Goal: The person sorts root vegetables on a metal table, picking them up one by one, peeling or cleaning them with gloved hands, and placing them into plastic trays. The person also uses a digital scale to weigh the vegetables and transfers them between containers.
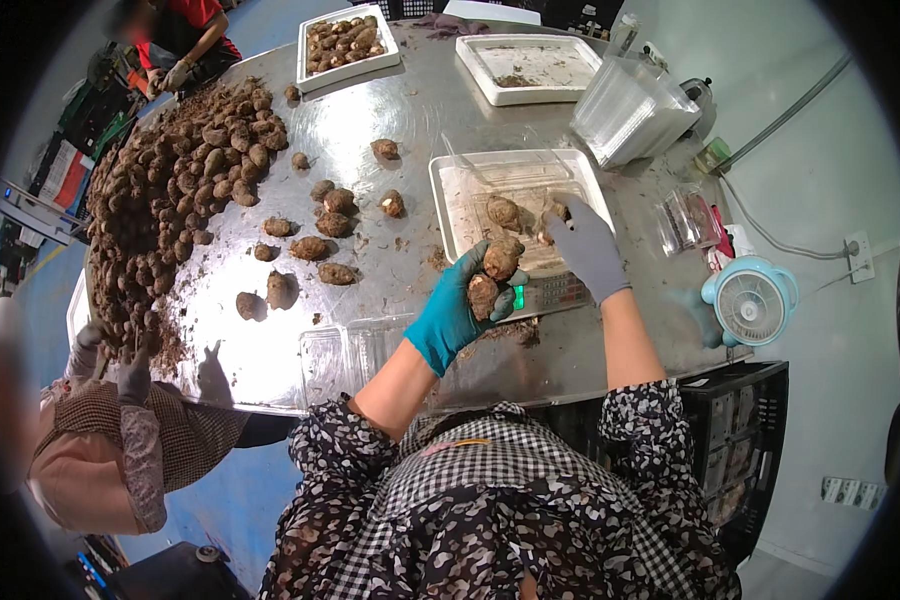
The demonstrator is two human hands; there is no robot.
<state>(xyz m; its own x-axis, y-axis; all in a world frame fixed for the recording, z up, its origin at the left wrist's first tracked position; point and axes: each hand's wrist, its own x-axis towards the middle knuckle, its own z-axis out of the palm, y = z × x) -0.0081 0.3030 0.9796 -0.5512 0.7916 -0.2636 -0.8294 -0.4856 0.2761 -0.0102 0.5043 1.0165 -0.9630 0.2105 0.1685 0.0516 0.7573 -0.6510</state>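
Observation:
My left hand (461, 304), in a teal glove, is closed around two brown taro corms (501, 257) just in front of a white foam tray (441, 196). The grey-gloved right hand (586, 244) reaches over the tray's right side, its fingers on another taro corm (553, 212). Next to that one, a taro corm (503, 212) lies in a clear plastic container (487, 178) within the tray. Beneath the tray sits a digital scale (551, 294) with a lit green display, partly hidden by my left hand.
A large heap of taro (195, 165) covers the left of the metal table (390, 97), with several loose corms near the middle. Stacked clear containers (634, 109) and a small blue fan (750, 302) stand at right. Two co-workers' gloved hands (174, 76) (131, 371) are by the heap.

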